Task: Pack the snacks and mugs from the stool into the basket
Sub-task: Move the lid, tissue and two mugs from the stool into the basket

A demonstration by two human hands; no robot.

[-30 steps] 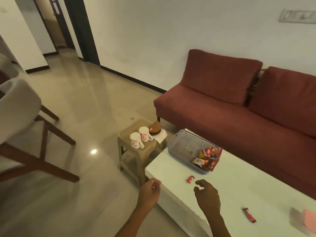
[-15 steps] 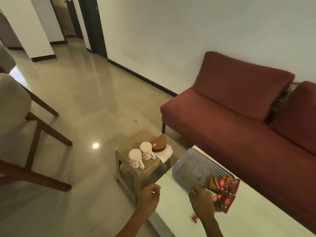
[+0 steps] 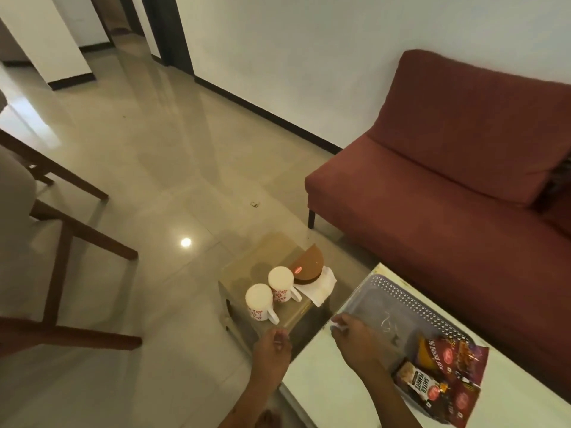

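Two white mugs with red patterns stand on the small beige stool: one mug nearer me, the other mug behind it. A brown round snack pack lies on a white napkin at the stool's right side. The grey perforated basket sits on the white table and holds several snack packets at its near end. My left hand hovers loosely curled just in front of the stool, holding nothing. My right hand rests on the basket's near left rim; whether it grips the rim is unclear.
A red sofa stands behind the white table. Wooden chair legs cross the floor at the left. Open tiled floor lies beyond the stool.
The view has come closer to the stool. My right hand moved left along the basket, from the snack packets to the near left rim. My left hand drew nearer the stool.
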